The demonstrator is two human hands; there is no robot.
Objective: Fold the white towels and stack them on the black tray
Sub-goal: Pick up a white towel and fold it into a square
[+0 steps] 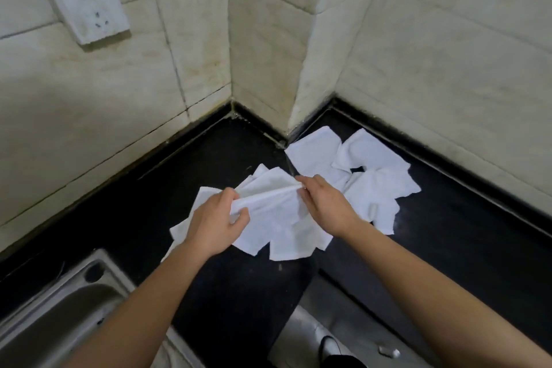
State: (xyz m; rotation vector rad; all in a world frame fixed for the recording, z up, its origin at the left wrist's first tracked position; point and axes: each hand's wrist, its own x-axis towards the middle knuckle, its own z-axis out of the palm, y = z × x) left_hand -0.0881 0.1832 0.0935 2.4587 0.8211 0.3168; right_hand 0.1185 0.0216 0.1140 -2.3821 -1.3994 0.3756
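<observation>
A white towel [268, 191] is stretched between my two hands above the black countertop. My left hand [213, 224] grips its left end with curled fingers and thumb. My right hand [324, 203] pinches its right end near the far edge. Under them lie several more loose white towels [286, 236], spread flat and overlapping. Another bunch of white towels [367, 176] lies further right, close to the wall corner. No separate black tray can be told apart from the dark counter.
Tiled walls [418, 54] close the black counter [143, 203] in at the back, with a jutting corner [298, 98] in the middle. A steel sink [59, 308] sits at the lower left. A wall socket [86, 6] hangs at the upper left. Floor shows below the counter edge.
</observation>
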